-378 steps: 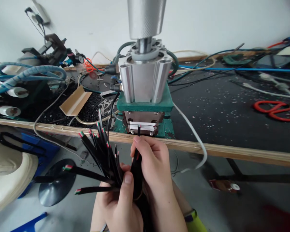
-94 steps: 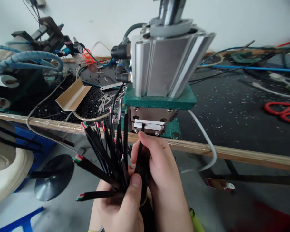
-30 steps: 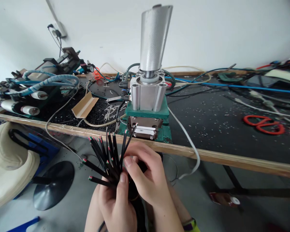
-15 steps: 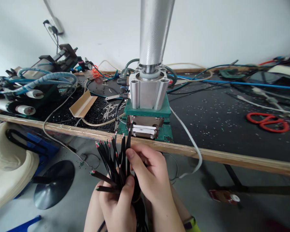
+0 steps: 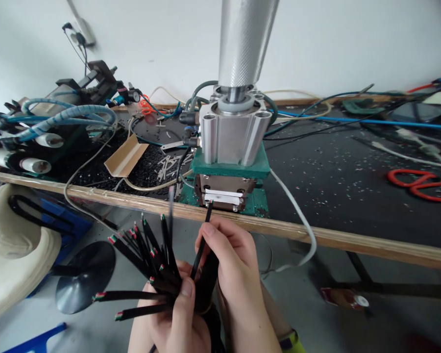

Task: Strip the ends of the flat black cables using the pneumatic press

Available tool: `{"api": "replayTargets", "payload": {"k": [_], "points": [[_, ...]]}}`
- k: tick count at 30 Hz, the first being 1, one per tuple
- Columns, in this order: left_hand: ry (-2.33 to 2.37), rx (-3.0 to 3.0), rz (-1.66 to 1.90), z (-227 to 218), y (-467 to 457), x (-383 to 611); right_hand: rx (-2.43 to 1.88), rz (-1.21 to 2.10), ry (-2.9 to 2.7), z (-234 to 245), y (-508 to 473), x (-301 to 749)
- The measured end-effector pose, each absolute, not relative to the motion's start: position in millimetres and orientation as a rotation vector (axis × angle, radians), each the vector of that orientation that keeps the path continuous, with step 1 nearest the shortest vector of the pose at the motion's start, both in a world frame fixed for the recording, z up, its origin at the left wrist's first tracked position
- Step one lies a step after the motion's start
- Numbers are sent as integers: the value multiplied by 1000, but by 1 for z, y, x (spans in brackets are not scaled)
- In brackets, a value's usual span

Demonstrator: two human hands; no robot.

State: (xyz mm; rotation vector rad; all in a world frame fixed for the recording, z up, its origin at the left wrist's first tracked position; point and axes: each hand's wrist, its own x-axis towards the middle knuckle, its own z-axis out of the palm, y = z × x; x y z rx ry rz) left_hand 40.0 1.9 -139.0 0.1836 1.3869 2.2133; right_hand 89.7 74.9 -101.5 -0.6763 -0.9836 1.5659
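My left hand [image 5: 180, 318] clasps a fanned bundle of flat black cables with red, white and green wire ends [image 5: 169, 289] below the black-topped, wood-edged workbench [image 5: 316, 186], while my right hand [image 5: 235, 260] pinches a single flat black cable [image 5: 202, 247] between thumb and fingers. Its tip points up at the white strips [image 5: 223, 197] low on a silver-and-green metal press [image 5: 231, 139]; whether they touch, I cannot tell. A folded brown cardboard piece [image 5: 126, 157] lies left, red-handled scissors [image 5: 421, 185] well to the right.
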Motion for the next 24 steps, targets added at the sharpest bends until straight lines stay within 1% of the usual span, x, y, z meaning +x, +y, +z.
{"api": "replayTargets", "payload": {"k": [8, 15, 18, 24], "points": [[1279, 369, 2169, -155, 4, 35, -810, 1444, -880, -101, 87, 91], [1326, 339, 2204, -146, 16, 55, -850, 1459, -854, -97, 94, 93], [1388, 307, 2215, -140, 20, 55, -878, 1469, -845, -93, 94, 93], [1370, 332, 2223, -136, 21, 53, -883, 1496, -825, -91, 94, 95]]}}
